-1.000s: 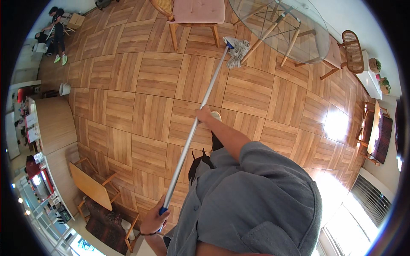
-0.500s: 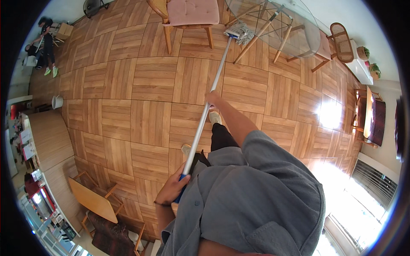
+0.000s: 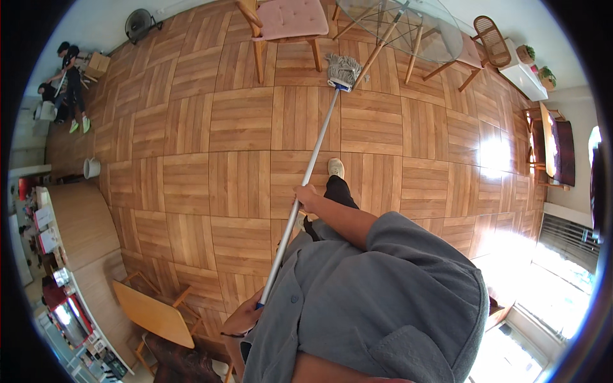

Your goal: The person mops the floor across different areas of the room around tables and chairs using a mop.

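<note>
A string mop point(image 3: 322, 131) with a long silver handle slants across the wooden floor in front of me. Its grey strands point(image 3: 345, 69) lie spread on the boards, between a pink-cushioned chair and a leg of the glass table. My right hand point(image 3: 306, 196) is wrapped round the middle of the handle. Lower down, near my waist, my left hand point(image 3: 245, 317) grips the handle's blue end, partly hidden by my shirt.
The pink-cushioned chair point(image 3: 292, 20) and the glass table point(image 3: 415, 38) stand ahead, with a cane-backed chair point(image 3: 490, 39) at right. A white bucket point(image 3: 92, 168) sits at left, near a wooden counter point(image 3: 83, 223). A wooden chair point(image 3: 153, 313) stands behind left. Another person point(image 3: 72, 83) is far left.
The mop head has come back toward me, out from beside the table legs, and its strands now trail away from me. Both hands have drawn back with the handle.
</note>
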`<state>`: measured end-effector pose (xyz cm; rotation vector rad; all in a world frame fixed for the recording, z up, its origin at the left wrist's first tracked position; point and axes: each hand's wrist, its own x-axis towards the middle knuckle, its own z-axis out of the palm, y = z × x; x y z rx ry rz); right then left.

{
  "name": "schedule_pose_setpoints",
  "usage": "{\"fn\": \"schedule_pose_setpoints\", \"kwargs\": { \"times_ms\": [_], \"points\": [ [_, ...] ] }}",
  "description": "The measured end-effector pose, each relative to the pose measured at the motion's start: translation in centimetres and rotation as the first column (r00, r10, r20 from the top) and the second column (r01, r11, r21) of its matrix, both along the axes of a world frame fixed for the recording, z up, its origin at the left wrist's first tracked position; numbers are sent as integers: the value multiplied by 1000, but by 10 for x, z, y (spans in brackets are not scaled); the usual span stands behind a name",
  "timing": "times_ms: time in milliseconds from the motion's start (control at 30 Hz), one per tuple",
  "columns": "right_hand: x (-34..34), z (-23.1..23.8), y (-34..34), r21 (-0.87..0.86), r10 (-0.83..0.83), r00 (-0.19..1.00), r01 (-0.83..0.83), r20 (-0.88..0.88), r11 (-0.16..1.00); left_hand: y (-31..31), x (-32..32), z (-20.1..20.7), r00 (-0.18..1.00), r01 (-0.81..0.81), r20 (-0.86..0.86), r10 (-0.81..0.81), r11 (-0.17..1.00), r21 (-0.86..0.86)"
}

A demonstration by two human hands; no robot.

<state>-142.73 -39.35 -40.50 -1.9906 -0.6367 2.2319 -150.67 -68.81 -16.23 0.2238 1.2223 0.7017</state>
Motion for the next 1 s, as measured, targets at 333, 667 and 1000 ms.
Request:
{"fn": "schedule_pose_setpoints", "kwargs": {
  "times_ms": [333, 667, 1000],
  "points": [
    [-20, 47, 11, 48, -207, 968, 216, -143, 975, 156, -35, -64, 992, 124, 7, -124, 992, 2],
    [20, -4, 200, 277, 118, 968, -179, 224, 944, 331, 25, -194, 786, 391, -604, -132, 863, 320],
    [129, -125, 221, 310, 62, 903, -210, 424, 927, 405, -49, -190, 880, 346, -347, -323, 938, 3]
  ]
}}
